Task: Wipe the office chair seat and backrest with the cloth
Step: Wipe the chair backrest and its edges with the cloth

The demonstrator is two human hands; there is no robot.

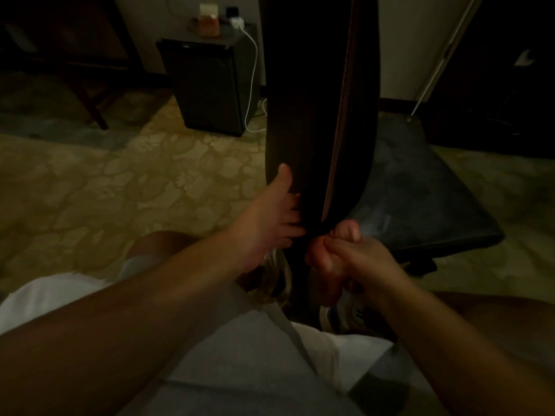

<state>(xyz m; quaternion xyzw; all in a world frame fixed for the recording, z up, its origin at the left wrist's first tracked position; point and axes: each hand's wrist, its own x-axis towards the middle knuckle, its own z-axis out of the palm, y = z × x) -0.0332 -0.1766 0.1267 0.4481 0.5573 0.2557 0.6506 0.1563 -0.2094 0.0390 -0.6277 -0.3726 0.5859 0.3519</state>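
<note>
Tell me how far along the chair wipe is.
Nothing shows as finished; the light is too dim. In hand: the left hand steadies the backrest edge, the right hand is fisted at its base, cloth not clearly visible. The seat looks untouched.

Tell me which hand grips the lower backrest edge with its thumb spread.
The left hand, thumb up on the backrest; the right hand is curled into a fist.
</note>
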